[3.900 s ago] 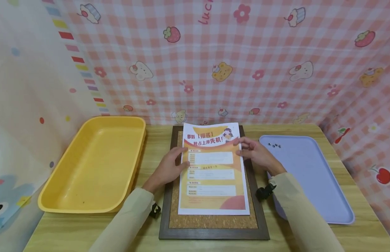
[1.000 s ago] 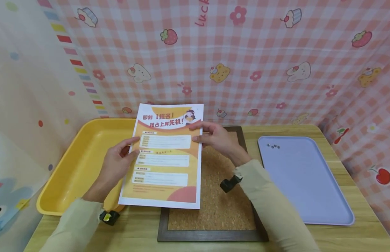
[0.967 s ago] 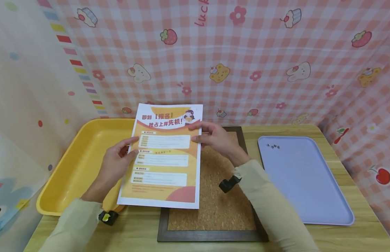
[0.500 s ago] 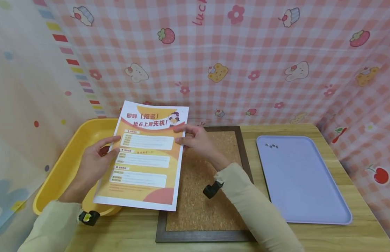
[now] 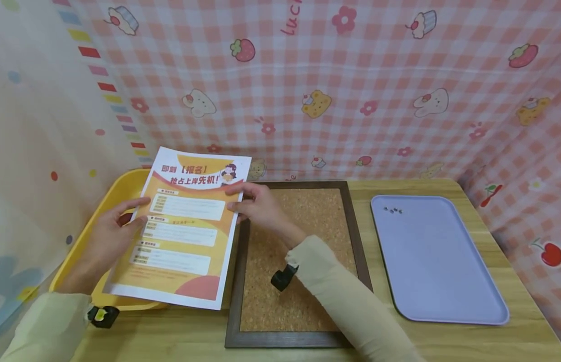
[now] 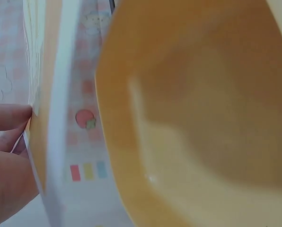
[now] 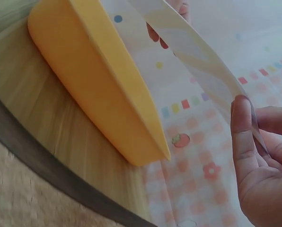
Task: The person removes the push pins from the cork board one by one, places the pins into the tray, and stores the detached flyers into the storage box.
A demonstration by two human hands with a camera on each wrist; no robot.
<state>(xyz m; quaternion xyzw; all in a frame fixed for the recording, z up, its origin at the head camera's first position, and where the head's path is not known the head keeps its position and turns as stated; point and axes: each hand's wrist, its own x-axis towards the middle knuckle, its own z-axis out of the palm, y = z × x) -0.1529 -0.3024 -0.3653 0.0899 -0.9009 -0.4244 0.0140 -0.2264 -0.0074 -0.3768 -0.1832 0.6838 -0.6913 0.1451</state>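
A printed flyer [image 5: 180,229] in orange, yellow and white is held up by both hands, tilted, over the yellow tray [image 5: 76,261]. My left hand [image 5: 105,241] pinches its left edge between thumb and fingers. On the flyer's right edge, my right hand [image 5: 264,208] pinches near the upper part. In the left wrist view the sheet [image 6: 56,94] appears almost edge-on beside the tray's inside [image 6: 202,118]. The right wrist view shows the right thumb [image 7: 242,127] against the sheet's edge, with the tray's outer wall [image 7: 93,80] below.
A cork board [image 5: 303,261] with a dark frame lies mid-table under my right forearm. To its right is a lilac tray [image 5: 443,261] with several small shiny pieces [image 5: 392,209] in its far left corner. Patterned cloth [image 5: 280,80] hangs behind and at both sides.
Both hands have lifted the flyer off the cork board and carried it left, over the yellow tray. It is tilted more than before, and the cork surface is largely uncovered.
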